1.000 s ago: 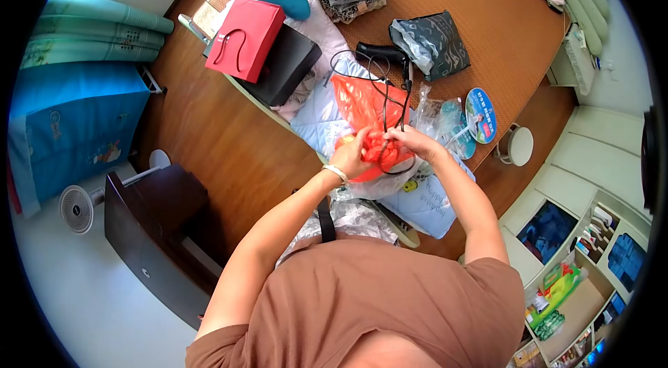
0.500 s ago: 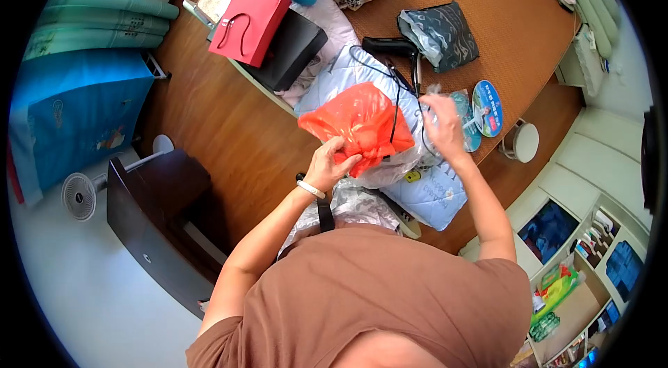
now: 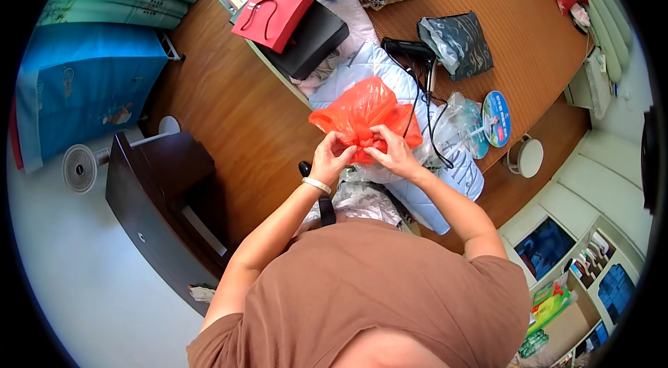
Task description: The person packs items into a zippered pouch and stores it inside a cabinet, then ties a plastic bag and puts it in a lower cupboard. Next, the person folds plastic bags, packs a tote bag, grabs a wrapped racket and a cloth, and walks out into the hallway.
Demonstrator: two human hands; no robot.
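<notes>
A red plastic bag (image 3: 362, 107), bunched into a knot at its near side, sits in front of my body over the light blue quilt (image 3: 445, 187). My left hand (image 3: 332, 157) pinches the knot from the left, with a white band around the wrist. From the right, my right hand (image 3: 393, 152) pinches the same knot, fingertips close to those of the left. What fills the bag is hidden. Clear plastic (image 3: 456, 117) lies to the right of the bag, and a black cord (image 3: 433, 135) runs between them.
A black hair dryer (image 3: 410, 50) and a dark patterned bag (image 3: 459, 44) lie on the bed (image 3: 536, 27). At the bed's left edge a red paper bag (image 3: 278, 6) rests on a black box (image 3: 316, 37). Round fans (image 3: 496, 119) lie right; a white stool (image 3: 527, 158) stands beyond.
My right hand has come left from the clear plastic to the red bag's knot and now grips it. My left hand stays on the bag. The whole view has shifted slightly.
</notes>
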